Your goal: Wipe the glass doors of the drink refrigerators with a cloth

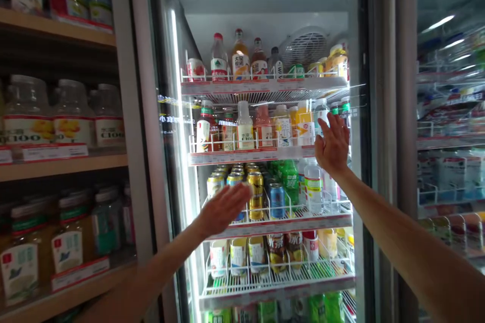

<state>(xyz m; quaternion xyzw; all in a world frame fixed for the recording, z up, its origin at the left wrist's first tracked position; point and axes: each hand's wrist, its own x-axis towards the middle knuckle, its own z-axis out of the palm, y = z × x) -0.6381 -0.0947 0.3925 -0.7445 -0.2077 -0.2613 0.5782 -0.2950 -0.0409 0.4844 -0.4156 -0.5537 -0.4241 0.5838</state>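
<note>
Both my hands are raised before an upright drinks fridge with lit shelves. My left hand is stretched flat and slightly blurred, palm downward, with nothing in it. It overlaps drink cans behind it, nearest a gold can. Higher and to the right, my right hand has its fingers apart and holds nothing. It appears in front of the second shelf, beside an orange drink bottle. Faint reflected lettering shows on glass at the left. I cannot tell whether either hand touches the glass.
Wire shelves carry several bottles and cans, including a blue can and a clear bottle. At left, an open wooden shelf holds bottles. A glass-fronted cooler stands at right.
</note>
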